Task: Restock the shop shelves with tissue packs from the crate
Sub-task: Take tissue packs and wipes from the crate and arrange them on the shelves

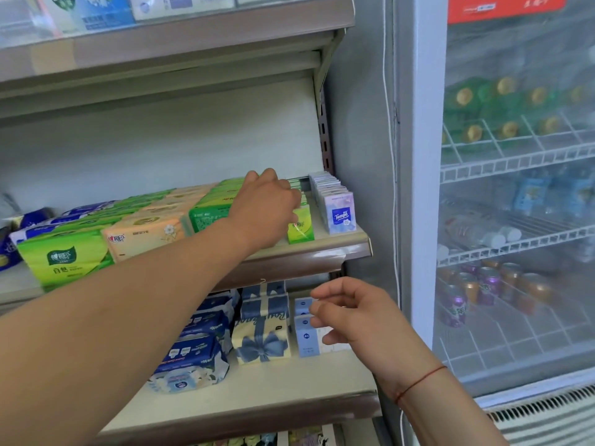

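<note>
Small green tissue packs (300,228) stand in a row front to back on the middle shelf (341,249), near its right end. The left hand (264,207) reaches in over that row, back of hand up, fingers bent down onto the packs behind the front one. The fingertips are hidden, so I cannot tell if they grip a pack or just press. Just right of the row is a row of Tempo packs (339,214), upright, at the shelf's end. Left of the hand lie wider green packs, then peach packs (145,236), then a big green pack (64,255) at the front left. The right hand (351,312) hovers in front of the lower shelf (289,381), fingers loosely curled and apart, holding nothing; a red string (418,381) circles its wrist. Behind it sit light blue packs (304,336), beside them a bow-print pack (262,342), then dark blue wipes (193,355). A glass-door cooler (515,188) with bottles and cans stands to the right.
</note>
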`<state>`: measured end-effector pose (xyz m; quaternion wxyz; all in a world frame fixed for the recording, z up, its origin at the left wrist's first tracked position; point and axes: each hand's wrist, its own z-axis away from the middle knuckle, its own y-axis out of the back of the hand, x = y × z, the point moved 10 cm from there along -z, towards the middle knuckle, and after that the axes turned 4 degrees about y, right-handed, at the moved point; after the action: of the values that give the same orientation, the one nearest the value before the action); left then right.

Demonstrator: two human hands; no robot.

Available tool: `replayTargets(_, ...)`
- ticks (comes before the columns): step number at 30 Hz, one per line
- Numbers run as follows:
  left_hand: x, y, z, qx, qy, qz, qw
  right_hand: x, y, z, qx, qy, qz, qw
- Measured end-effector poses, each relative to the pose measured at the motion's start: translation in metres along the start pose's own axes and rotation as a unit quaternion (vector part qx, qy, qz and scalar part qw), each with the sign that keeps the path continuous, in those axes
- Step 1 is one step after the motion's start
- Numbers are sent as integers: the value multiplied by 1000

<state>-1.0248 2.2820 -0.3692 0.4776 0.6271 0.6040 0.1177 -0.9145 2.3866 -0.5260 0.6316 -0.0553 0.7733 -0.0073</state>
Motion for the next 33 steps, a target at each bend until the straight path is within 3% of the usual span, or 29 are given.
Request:
replayTargets(14, 3, 4, 11, 5, -2, -11, 1000, -2, 1, 1, 2, 10, 20, 1000)
replayTargets(23, -7, 27, 37, 49, 17, 47, 998, -19, 10, 1, 44, 65, -6, 997)
replayTargets(28, -28, 60, 77, 80, 54, 165, 981, -28, -4, 7, 39, 97, -13, 994)
replayTargets(33, -50, 62, 154, 60, 144, 388, 908, -25, -29, 21, 13, 109, 38, 993)
